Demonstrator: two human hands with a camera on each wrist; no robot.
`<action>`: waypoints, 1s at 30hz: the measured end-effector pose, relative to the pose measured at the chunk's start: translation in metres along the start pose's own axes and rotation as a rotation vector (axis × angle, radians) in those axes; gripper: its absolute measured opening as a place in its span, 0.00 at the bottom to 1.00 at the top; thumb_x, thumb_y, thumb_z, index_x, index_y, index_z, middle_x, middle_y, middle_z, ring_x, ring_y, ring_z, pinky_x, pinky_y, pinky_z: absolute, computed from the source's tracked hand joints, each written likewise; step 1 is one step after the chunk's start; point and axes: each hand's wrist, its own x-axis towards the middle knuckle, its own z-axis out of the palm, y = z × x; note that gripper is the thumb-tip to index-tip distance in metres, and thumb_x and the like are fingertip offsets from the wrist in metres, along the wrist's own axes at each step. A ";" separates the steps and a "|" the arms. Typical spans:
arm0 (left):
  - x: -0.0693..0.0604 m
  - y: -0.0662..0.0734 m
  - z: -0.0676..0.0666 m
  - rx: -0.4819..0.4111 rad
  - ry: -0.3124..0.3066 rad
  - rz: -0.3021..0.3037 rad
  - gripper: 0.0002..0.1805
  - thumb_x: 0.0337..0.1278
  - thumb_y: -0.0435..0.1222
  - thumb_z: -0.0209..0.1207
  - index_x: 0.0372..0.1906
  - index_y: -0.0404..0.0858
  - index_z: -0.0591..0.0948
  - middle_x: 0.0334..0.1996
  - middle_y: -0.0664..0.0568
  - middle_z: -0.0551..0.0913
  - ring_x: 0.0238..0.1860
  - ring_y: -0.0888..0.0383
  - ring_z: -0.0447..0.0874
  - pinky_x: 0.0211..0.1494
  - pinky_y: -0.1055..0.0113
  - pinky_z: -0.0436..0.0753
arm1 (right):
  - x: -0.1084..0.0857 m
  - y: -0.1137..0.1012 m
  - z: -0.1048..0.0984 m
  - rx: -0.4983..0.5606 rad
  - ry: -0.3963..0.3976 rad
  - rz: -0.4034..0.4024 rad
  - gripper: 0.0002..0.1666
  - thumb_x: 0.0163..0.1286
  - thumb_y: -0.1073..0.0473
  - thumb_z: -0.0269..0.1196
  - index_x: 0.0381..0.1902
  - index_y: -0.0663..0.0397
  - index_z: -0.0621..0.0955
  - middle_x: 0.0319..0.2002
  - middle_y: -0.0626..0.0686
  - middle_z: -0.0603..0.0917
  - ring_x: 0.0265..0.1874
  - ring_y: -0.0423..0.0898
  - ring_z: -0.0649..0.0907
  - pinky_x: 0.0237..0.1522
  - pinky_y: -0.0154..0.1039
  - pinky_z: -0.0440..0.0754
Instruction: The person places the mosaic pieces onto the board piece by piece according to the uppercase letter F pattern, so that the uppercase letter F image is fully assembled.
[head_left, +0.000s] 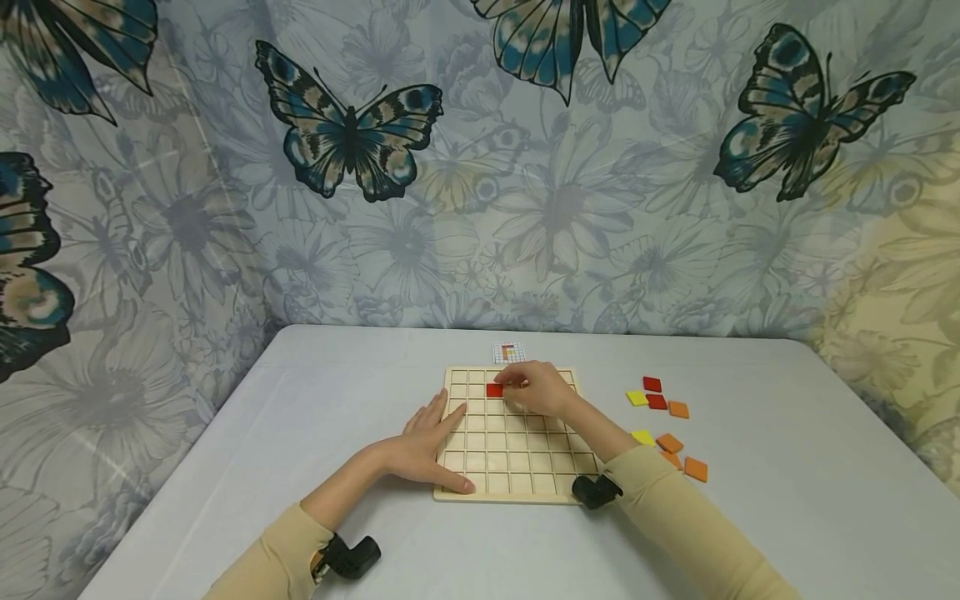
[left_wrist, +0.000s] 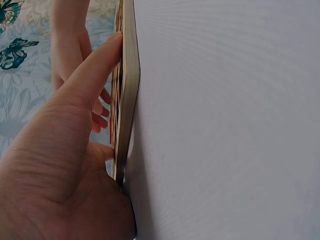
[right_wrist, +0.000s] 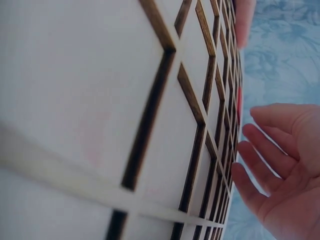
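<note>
**Red tile [head_left: 494,390] on wooden grid board [head_left: 497,461]**

The tile lies near the far edge. Your right hand [head_left: 537,389] bends its fingers beside it; whether they pinch cannot be told. Your left hand [head_left: 420,450] spreads across the left edge.

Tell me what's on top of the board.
A red tile and the left hand. What lies under that hand is hidden; the right hand hides more from the head view.

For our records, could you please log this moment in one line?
left hand: on grid board; right hand: beside red tile; orange tiles: right of board
</note>
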 end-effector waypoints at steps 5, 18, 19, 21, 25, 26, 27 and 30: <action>0.000 0.000 0.000 0.000 -0.003 0.006 0.65 0.45 0.62 0.68 0.78 0.38 0.42 0.75 0.36 0.26 0.75 0.43 0.23 0.74 0.45 0.34 | -0.005 0.003 -0.004 -0.003 0.020 0.005 0.10 0.68 0.63 0.62 0.45 0.57 0.86 0.41 0.52 0.87 0.44 0.53 0.84 0.46 0.48 0.81; -0.001 0.000 -0.001 -0.014 -0.004 0.014 0.65 0.45 0.61 0.68 0.78 0.39 0.42 0.75 0.37 0.25 0.75 0.43 0.23 0.74 0.44 0.33 | -0.030 0.030 -0.039 -0.016 0.075 0.104 0.08 0.70 0.59 0.62 0.41 0.54 0.86 0.38 0.49 0.86 0.43 0.51 0.83 0.42 0.48 0.79; -0.001 0.000 -0.001 -0.015 -0.003 0.016 0.65 0.45 0.61 0.68 0.78 0.39 0.42 0.75 0.37 0.25 0.75 0.43 0.23 0.73 0.44 0.33 | -0.034 0.034 -0.044 -0.021 0.085 0.109 0.09 0.70 0.59 0.62 0.42 0.54 0.86 0.38 0.50 0.86 0.43 0.52 0.83 0.42 0.48 0.79; -0.001 0.000 0.000 -0.016 -0.001 0.017 0.65 0.45 0.61 0.68 0.78 0.39 0.43 0.75 0.37 0.25 0.75 0.43 0.23 0.73 0.44 0.33 | -0.041 0.041 -0.053 -0.031 0.101 0.117 0.09 0.70 0.59 0.62 0.43 0.55 0.86 0.39 0.51 0.86 0.42 0.52 0.82 0.42 0.49 0.79; -0.001 -0.001 0.000 -0.010 0.005 0.022 0.65 0.45 0.60 0.69 0.78 0.39 0.43 0.75 0.36 0.26 0.75 0.42 0.23 0.74 0.44 0.34 | -0.057 0.058 -0.071 -0.073 0.115 0.150 0.10 0.70 0.59 0.61 0.44 0.55 0.86 0.41 0.53 0.86 0.42 0.54 0.82 0.43 0.52 0.78; -0.001 -0.001 0.000 -0.008 0.006 0.023 0.65 0.44 0.60 0.69 0.78 0.38 0.43 0.75 0.36 0.26 0.75 0.43 0.24 0.74 0.44 0.34 | -0.062 0.062 -0.076 -0.083 0.114 0.162 0.10 0.70 0.58 0.61 0.44 0.55 0.86 0.41 0.53 0.86 0.42 0.54 0.82 0.44 0.52 0.78; -0.001 -0.001 0.000 -0.008 0.008 0.022 0.66 0.44 0.60 0.69 0.78 0.38 0.43 0.75 0.36 0.26 0.76 0.43 0.24 0.74 0.44 0.35 | -0.066 0.066 -0.080 -0.090 0.112 0.176 0.10 0.70 0.59 0.61 0.45 0.55 0.86 0.42 0.54 0.86 0.43 0.54 0.82 0.44 0.52 0.78; -0.001 0.000 0.000 -0.005 0.008 0.015 0.67 0.42 0.61 0.70 0.78 0.39 0.43 0.76 0.37 0.26 0.76 0.46 0.23 0.74 0.45 0.35 | -0.078 0.075 -0.090 -0.100 0.101 0.225 0.11 0.70 0.59 0.61 0.46 0.56 0.85 0.42 0.56 0.85 0.42 0.54 0.82 0.43 0.51 0.78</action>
